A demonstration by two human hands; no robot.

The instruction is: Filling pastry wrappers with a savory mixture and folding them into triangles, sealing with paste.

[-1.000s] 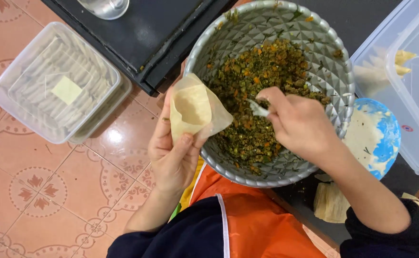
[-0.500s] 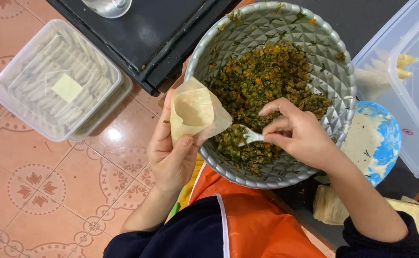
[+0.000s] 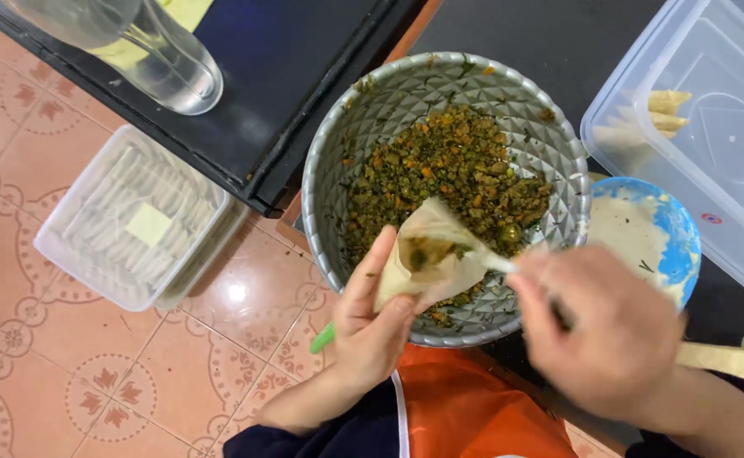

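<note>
Over tiled floor (image 3: 92, 373), left hand (image 3: 367, 318) grips pastry cone (image 3: 427, 254); right hand (image 3: 609, 326) (blurred) grips spoon (image 3: 495, 261).

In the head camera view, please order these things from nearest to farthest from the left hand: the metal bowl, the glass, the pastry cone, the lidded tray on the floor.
From the left hand:
1. Pastry cone, held in its fingers.
2. Metal bowl, just above the hand.
3. Lidded tray, on the tiles to the left.
4. Glass, top left on the dark surface.
</note>
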